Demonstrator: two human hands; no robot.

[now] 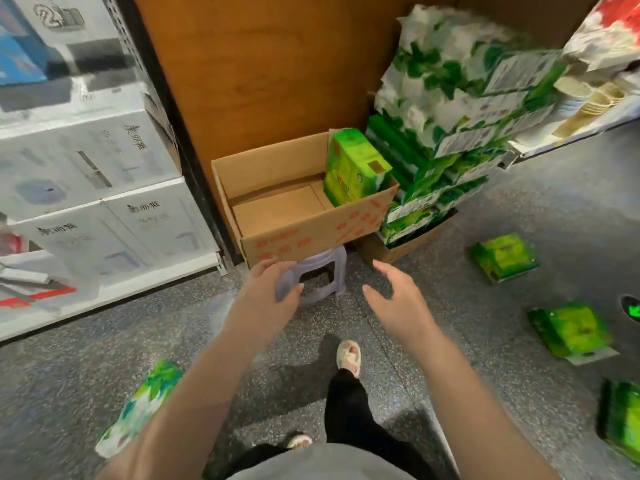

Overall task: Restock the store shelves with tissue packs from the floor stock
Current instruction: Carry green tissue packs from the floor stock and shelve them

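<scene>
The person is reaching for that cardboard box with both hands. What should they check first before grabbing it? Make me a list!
1. Both hands free: ok. The left hand and right hand hold nothing, fingers relaxed.
2. Hands touching the box: not ok yet. They hover in front of the cardboard box, apart from it.
3. Box steady: cannot tell. It sits on a small purple stool narrower than the box.
4. Box contents: ok. One green tissue pack stands upright at its right end; the rest is bare.
5. Neighbouring stack: cannot tell. The stacked tissue packs stand close beside the box, possibly touching.
6. Floor underfoot: not ok. Loose green packs lie on the floor nearby.
</scene>
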